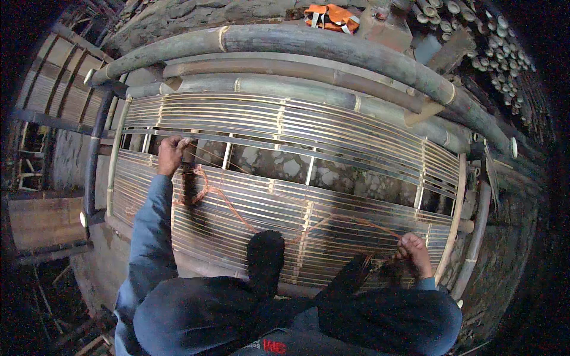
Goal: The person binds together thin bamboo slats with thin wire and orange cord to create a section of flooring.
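Note:
Beneath me lies a bench-like bamboo frame with a panel of thin bamboo slats (356,204). My left hand (170,155) is closed in a pinch above the gap between the panel's two slatted parts. A thin strand seems to run from its fingertips toward the right. An orange cord (233,212) lies bunched and looped over the slats, just below that hand. It stretches across the panel to my right hand (414,251), whose closed fingers grip it near the right end. A dark tangle under the right hand is too shadowed to make out.
Thick bamboo poles (285,40) bound the far side. Light crosspieces (312,169) span the gap. My dark-covered foot (265,255) rests on the slats. An orange-and-white bundle (331,18) lies beyond, near stacked cut bamboo (502,56). Another slatted piece (56,80) stands left.

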`<state>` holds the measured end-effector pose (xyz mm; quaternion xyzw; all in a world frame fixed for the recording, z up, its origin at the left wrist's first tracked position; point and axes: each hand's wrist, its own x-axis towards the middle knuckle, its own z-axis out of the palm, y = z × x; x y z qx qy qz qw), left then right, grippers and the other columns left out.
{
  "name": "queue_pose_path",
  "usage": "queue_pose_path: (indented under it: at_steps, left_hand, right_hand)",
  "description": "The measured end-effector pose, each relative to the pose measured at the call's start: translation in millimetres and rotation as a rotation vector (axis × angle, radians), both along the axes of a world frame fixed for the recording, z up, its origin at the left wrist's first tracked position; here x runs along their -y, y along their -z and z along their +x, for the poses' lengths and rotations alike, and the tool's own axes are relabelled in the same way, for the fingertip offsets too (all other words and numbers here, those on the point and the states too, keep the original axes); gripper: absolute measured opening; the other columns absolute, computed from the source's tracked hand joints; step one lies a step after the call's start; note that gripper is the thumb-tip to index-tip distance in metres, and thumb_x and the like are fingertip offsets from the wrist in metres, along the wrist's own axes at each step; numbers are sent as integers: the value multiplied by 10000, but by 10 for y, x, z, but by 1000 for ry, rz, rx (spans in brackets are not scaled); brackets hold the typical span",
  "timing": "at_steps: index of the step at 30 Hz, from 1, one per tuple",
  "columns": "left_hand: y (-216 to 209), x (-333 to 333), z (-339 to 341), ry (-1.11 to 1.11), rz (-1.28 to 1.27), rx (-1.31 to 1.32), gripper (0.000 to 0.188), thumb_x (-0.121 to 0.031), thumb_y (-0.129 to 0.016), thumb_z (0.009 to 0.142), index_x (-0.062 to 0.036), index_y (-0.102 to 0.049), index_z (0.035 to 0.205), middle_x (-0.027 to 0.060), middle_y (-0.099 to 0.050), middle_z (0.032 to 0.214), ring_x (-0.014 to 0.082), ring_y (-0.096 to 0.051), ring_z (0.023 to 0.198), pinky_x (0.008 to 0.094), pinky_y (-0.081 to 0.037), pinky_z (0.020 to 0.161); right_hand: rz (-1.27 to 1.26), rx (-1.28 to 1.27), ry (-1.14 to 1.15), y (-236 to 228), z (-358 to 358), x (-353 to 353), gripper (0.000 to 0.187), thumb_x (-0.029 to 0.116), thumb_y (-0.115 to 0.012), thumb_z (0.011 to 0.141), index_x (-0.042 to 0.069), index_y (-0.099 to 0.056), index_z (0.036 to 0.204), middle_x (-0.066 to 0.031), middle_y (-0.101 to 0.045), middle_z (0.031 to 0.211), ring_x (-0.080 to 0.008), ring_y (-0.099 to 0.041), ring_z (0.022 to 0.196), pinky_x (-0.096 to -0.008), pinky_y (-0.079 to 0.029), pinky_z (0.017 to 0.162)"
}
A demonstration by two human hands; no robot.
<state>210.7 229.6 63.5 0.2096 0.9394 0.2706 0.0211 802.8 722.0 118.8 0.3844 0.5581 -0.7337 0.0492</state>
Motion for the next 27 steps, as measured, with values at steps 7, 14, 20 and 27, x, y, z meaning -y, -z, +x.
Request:
queue_pose_path:
  at_steps: [7,14,20,27]
  left_hand:
    - [-455,-539,479,27,-125,-576,379,-208,-741,831,-141,-666,1196,152,-636,1101,369,-561,1086,514,-433,935]
    - [-463,-1615,1661,698,-6,112,600,-210,-838,730,-117,-620,1281,147,-613,1281,362,-522,1251,501,-392,1032]
    - [192,-1825,1577,782,-5,707,312,-182,-837,760,-51,-749,1029,128,-744,968,262,-706,925,371,-532,841]
    - [357,-1816,1594,644,279,381,46,-57,-719,853,-21,-746,863,126,-732,814,247,-703,747,354,-541,705]
  right_hand:
    - [-75,24,75,46,-27,247,203,221,-627,991,29,-622,923,-21,-571,717,-119,-552,639,-291,-508,629]
    - [-76,-11,48,96,-139,271,225,222,-597,1007,25,-604,897,-32,-562,714,-133,-550,636,-297,-500,639]
    - [-27,-40,-6,62,-100,187,211,207,-605,1000,20,-616,902,-39,-601,757,-129,-545,654,-302,-501,651]
    - [-22,-4,63,66,-14,177,184,188,-599,1001,28,-627,916,-46,-649,855,-127,-591,739,-301,-506,656]
